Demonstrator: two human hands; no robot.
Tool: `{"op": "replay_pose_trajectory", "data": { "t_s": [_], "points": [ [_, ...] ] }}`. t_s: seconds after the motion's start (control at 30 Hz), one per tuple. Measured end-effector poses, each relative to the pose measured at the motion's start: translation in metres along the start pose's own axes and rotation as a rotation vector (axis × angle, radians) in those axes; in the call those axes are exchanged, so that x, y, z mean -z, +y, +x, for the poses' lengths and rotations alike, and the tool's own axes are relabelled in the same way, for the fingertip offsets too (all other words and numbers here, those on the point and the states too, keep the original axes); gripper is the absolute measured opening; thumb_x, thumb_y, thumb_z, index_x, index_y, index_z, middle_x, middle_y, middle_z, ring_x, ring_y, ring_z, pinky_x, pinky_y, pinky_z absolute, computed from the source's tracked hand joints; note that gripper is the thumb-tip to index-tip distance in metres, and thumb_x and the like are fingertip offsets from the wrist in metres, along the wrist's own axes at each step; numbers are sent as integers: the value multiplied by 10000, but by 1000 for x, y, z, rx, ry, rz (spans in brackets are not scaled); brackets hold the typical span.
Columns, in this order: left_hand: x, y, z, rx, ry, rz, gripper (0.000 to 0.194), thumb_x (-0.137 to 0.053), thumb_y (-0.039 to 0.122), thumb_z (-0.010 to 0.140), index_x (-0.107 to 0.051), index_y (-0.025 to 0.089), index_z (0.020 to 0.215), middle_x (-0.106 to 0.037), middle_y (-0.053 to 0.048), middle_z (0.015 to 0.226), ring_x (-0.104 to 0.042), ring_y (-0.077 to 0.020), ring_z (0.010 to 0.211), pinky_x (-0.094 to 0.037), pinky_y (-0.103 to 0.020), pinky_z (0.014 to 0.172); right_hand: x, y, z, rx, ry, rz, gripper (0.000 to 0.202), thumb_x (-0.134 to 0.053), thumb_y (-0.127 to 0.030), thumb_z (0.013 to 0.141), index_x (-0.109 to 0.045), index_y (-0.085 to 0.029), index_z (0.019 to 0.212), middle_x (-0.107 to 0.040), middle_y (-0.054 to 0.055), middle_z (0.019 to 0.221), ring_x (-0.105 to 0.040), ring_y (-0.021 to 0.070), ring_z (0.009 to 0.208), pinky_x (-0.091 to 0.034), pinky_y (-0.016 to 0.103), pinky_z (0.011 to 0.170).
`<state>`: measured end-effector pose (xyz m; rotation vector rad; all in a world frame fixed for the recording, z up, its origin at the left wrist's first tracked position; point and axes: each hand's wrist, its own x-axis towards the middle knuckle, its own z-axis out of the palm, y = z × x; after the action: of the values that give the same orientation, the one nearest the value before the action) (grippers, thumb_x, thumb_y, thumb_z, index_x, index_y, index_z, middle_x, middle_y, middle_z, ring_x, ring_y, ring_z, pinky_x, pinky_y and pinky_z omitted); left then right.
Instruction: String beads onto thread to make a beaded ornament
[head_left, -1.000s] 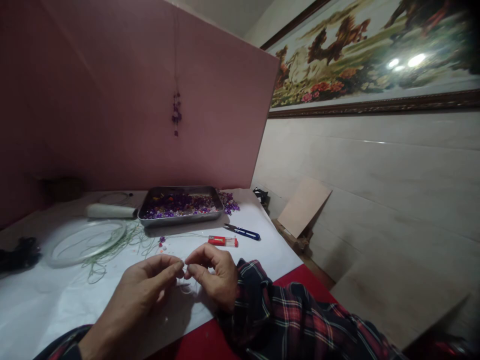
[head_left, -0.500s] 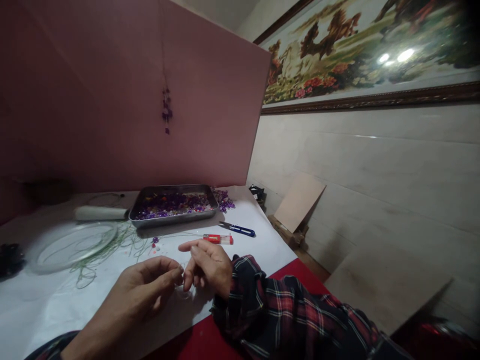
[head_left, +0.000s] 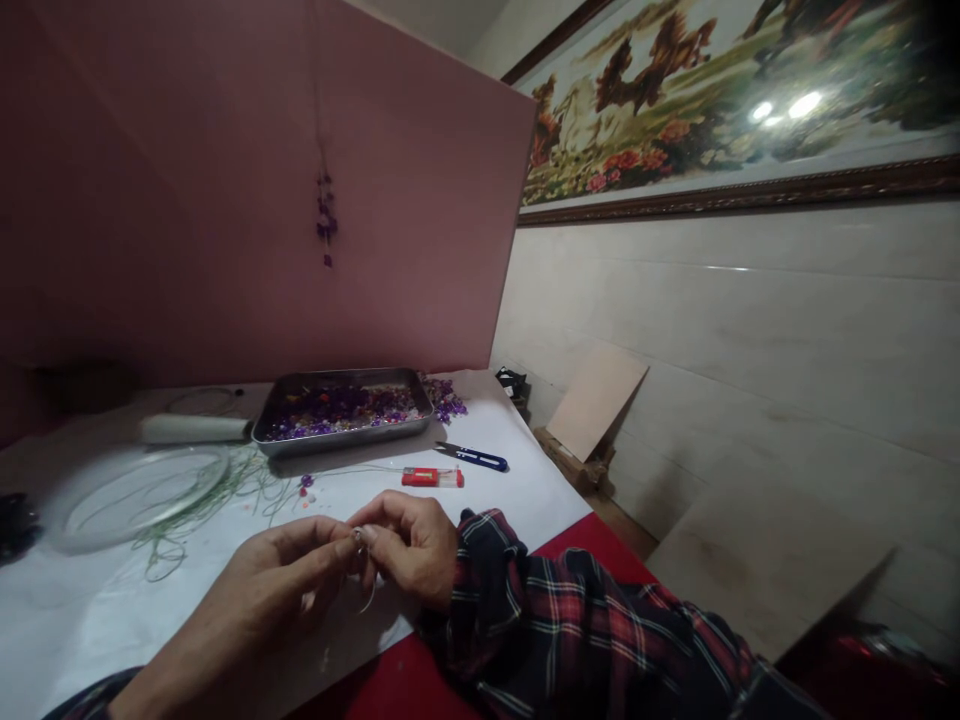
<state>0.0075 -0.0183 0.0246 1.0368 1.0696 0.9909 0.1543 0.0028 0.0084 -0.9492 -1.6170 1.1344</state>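
My left hand [head_left: 300, 565] and my right hand [head_left: 412, 545] meet above the front of the white-covered table. Thumb and fingertips of both are pinched together on a thin pale cord [head_left: 370, 598], which hangs in a short curve below them. Something small and shiny shows between the fingertips; its kind is too small to make out. Beyond the fingers lie a few loose beads [head_left: 306, 482], purple and reddish. A red lighter [head_left: 433, 478] rests just past my right hand, and blue-handled thread snips [head_left: 472, 457] lie behind it.
A metal tray [head_left: 345, 440] of mostly purple beads stands at the back, with more beads [head_left: 448, 400] heaped beside it. Left of it are a white roll [head_left: 196, 430], tangled green cord [head_left: 169, 540] and a pale ring [head_left: 71, 540]. A beaded strand [head_left: 325, 220] hangs against the pink panel.
My right hand's raised fingers have come down and closed in a pinch against my left fingertips. The cord's curve now shows below both hands. The view has shifted slightly.
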Motion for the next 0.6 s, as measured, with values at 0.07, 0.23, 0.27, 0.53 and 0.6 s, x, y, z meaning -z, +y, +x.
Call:
{"op": "replay_pose_trajectory", "data": {
  "t_s": [0.07,0.23,0.27,0.53,0.6],
  "points": [
    [0,-1,0,16,-18,-38,243,-790,360,626,-693,159,531,-627,-50,554,-456,-110,507,-336,-206,462,1,-1,-1,40,32,-81,154,-551,-188,815,-701,-159,829,-598,-20,556,-540,113,516,-388,206,488],
    [-2,-1,-2,71,-1,-146,257,-834,333,586,-668,146,527,-575,-13,497,-435,-89,475,-331,-189,456,2,1,-1,115,112,-228,88,-601,-205,793,-635,-174,718,-542,-41,533,-486,98,486,-332,213,485],
    [-1,-1,-1,78,-4,-157,253,-840,324,577,-669,144,531,-580,-14,496,-446,-90,476,-335,-188,459,2,3,0,125,112,-226,90,-594,-211,796,-616,-177,715,-537,-44,529,-486,97,481,-332,212,487],
    [5,-5,4,126,25,-176,253,-841,337,583,-656,168,549,-538,21,460,-421,-83,439,-303,-188,437,3,11,14,132,163,180,254,-519,-432,847,-479,-190,778,-571,-33,508,-403,80,428,-320,192,438],
    [3,-4,3,118,33,-168,256,-844,326,570,-655,158,538,-558,11,481,-426,-81,450,-303,-183,439,6,9,18,118,204,249,273,-557,-440,831,-485,-185,767,-598,-16,560,-361,63,412,-272,179,389]
  ]
}}
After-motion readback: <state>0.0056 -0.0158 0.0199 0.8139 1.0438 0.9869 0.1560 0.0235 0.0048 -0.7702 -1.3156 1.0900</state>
